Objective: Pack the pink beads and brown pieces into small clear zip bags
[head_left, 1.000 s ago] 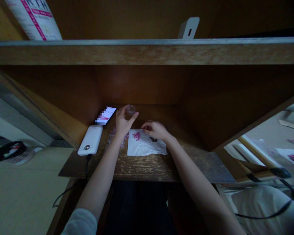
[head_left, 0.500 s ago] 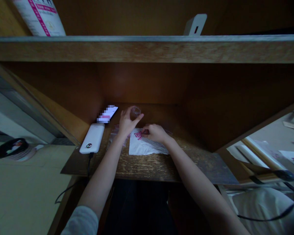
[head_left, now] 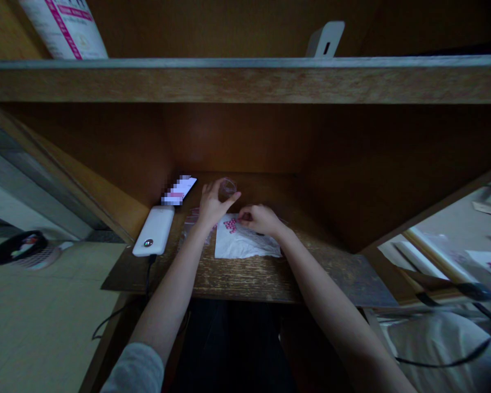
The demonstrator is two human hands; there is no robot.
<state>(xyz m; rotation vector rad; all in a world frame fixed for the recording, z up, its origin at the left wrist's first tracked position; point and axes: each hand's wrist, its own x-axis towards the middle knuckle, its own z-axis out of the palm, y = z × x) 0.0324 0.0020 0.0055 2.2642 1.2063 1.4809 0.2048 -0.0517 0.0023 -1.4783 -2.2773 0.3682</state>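
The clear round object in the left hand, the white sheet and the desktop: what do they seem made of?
Clear round object: probably smooth plastic, perhaps glass; brown shows through. White sheet: likely matte tissue or thin cloth, wrinkled. Desktop: probably worn wood, with pale streaks.

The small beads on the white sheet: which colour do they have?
The small beads are pink; the head view, the only one, shows them.

Dim light leaves the wooden cubby [head_left: 372, 180] shadowed, its back wall [head_left: 241, 139] reddish brown. A thick shelf board [head_left: 245, 84] tops the cubby; a scuffed desktop [head_left: 245, 278] forms its base; pale floor [head_left: 53, 311] spreads left of it.
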